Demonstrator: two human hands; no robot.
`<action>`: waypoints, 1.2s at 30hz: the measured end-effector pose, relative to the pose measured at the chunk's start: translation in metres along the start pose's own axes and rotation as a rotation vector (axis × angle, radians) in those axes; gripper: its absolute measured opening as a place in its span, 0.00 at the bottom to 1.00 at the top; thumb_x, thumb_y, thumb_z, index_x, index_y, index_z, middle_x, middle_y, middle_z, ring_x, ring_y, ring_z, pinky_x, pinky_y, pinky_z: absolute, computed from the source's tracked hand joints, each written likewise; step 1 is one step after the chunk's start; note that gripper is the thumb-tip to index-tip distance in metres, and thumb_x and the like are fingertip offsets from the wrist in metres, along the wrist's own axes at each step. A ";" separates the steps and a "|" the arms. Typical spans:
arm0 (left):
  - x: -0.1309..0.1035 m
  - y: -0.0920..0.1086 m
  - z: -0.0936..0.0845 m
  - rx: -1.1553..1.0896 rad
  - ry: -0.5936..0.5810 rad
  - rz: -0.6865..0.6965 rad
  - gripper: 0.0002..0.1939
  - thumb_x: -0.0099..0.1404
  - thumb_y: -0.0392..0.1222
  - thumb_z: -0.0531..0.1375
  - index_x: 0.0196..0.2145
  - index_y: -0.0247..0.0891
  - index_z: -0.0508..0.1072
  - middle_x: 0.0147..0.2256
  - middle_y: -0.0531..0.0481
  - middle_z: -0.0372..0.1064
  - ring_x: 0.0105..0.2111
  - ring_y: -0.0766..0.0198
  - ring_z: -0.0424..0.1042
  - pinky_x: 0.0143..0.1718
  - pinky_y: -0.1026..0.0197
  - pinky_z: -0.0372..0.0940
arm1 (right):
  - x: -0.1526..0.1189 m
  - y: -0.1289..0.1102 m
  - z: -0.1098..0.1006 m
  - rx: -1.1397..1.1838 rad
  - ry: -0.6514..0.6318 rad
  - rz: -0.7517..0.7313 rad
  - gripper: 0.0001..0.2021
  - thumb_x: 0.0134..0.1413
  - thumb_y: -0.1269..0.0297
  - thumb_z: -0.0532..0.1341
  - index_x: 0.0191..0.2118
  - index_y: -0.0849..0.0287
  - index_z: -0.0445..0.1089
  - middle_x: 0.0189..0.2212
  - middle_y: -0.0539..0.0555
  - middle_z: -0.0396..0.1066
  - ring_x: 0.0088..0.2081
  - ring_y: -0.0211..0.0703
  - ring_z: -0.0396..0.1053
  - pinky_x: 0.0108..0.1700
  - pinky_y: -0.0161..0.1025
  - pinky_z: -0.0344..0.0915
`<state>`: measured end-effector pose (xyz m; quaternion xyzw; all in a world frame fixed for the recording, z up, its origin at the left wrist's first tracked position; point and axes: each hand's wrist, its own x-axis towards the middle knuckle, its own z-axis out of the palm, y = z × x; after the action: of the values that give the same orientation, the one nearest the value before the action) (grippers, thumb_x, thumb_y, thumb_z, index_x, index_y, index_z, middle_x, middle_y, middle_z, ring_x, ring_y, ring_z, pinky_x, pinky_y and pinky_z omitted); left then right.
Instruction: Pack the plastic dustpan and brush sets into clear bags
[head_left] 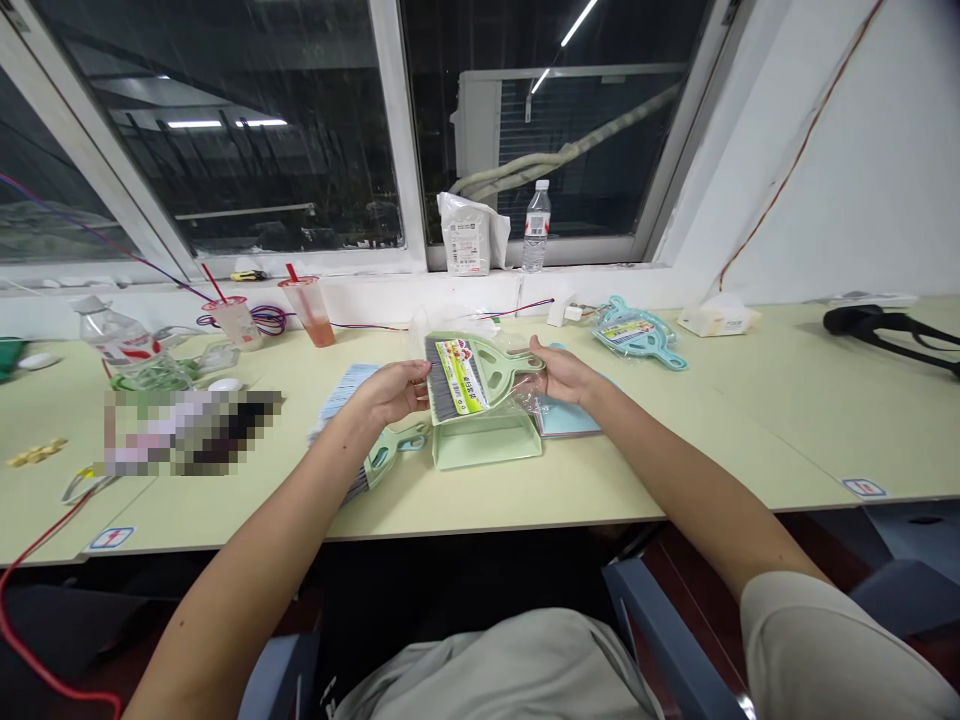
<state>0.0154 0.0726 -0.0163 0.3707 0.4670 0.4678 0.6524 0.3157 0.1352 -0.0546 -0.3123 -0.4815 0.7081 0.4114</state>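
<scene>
Between my two hands is a light green hand broom [491, 372] with grey bristles and a yellow-red label, held above the table. My left hand [401, 392] grips its bristle end at the left edge. On the other side, my right hand [564, 374] has its fingers round the handle end, with clear plastic wrap hanging by it. Just below stands a green dustpan [487, 442] on the table. Left of that, partly behind my left forearm, lies another green brush [381, 460] with a bluish handle end beside it. A light blue flat item [566, 418] lies under my right hand.
A blue wrapped broom set [636, 334] lies at the back right, beside a tissue pack [718, 318]. Drink cups [309, 312] and a water bottle [124, 340] stand on the left. Another bottle [536, 228] and a white package [469, 236] rest on the window sill.
</scene>
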 end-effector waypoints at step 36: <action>-0.011 0.013 0.008 0.030 0.024 0.129 0.06 0.72 0.39 0.58 0.40 0.35 0.73 0.26 0.48 0.69 0.20 0.63 0.70 0.20 0.61 0.69 | -0.004 -0.013 -0.001 -0.552 0.238 -0.119 0.33 0.56 0.31 0.63 0.21 0.53 0.53 0.13 0.45 0.52 0.14 0.31 0.48 0.15 0.33 0.41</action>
<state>0.0181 0.0651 0.0009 0.4043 0.4567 0.5062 0.6097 0.3220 0.1352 -0.0423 -0.4644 -0.6215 0.4837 0.4052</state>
